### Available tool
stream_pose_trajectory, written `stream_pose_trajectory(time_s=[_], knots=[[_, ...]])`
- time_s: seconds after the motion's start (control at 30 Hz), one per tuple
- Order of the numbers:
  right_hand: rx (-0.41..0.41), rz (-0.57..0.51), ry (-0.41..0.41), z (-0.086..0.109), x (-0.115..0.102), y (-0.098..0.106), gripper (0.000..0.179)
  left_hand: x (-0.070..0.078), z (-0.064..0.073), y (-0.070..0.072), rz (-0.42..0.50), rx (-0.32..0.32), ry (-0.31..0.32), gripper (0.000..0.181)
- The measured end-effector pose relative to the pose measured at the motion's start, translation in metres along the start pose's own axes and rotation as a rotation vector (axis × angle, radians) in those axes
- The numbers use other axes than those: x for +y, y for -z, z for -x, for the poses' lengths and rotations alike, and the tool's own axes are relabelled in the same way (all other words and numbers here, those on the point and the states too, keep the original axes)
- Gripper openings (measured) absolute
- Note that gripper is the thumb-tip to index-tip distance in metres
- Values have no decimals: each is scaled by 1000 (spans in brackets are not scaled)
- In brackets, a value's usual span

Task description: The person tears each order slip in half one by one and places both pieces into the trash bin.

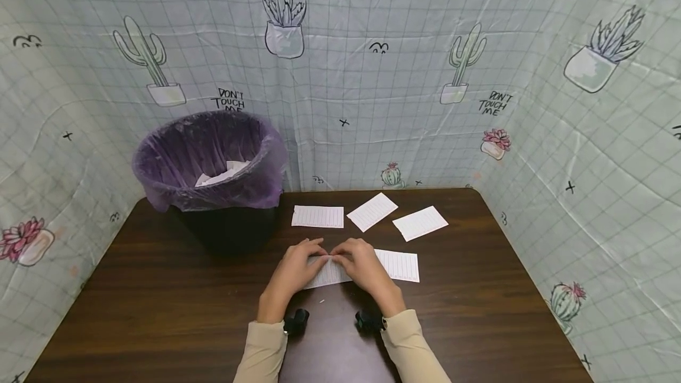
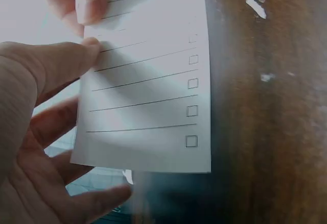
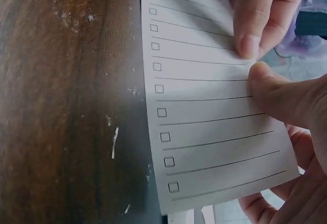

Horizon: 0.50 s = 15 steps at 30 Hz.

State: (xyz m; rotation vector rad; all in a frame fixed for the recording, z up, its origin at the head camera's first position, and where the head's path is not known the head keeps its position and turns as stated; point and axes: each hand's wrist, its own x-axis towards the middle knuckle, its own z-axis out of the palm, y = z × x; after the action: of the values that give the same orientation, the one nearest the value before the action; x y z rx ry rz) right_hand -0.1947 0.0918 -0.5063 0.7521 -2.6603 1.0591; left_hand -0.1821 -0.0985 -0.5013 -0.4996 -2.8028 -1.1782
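A lined paper sheet with a column of checkboxes point(image 1: 331, 275) is held just above the table's middle. My left hand point(image 1: 297, 265) pinches its far long edge between thumb and index finger. Right beside it my right hand point(image 1: 363, 265) pinches the same edge, thumb tips nearly touching. In the left wrist view the sheet point(image 2: 148, 101) runs down past the left thumb point(image 2: 66, 63). The right wrist view shows the sheet point(image 3: 204, 112) whole along its checkbox side, with the right thumb point(image 3: 281, 91) on its face.
Another lined sheet point(image 1: 399, 265) lies by the right hand. Farther back lie three more sheets, the left one point(image 1: 318, 216) nearest the bin. A black bin point(image 1: 229, 229) with a purple liner point(image 1: 266, 170) holds white paper point(image 1: 223, 175). Small paper scraps point(image 3: 115, 142) dot the table.
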Motion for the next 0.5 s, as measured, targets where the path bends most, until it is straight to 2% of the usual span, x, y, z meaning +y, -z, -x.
stream_pose_trajectory(time_s=[0.17,0.4,0.5], knots=[[-19,-32,-41,2,1,-2,7,-1,-2,0,18,7,-18,10],[12,-39,-78,5,4,-3,6,-2,-1,-2,30,-4,19,8],[31,-41,-78,6,6,-2,7,0,-3,-5,37,-6,-12,9]])
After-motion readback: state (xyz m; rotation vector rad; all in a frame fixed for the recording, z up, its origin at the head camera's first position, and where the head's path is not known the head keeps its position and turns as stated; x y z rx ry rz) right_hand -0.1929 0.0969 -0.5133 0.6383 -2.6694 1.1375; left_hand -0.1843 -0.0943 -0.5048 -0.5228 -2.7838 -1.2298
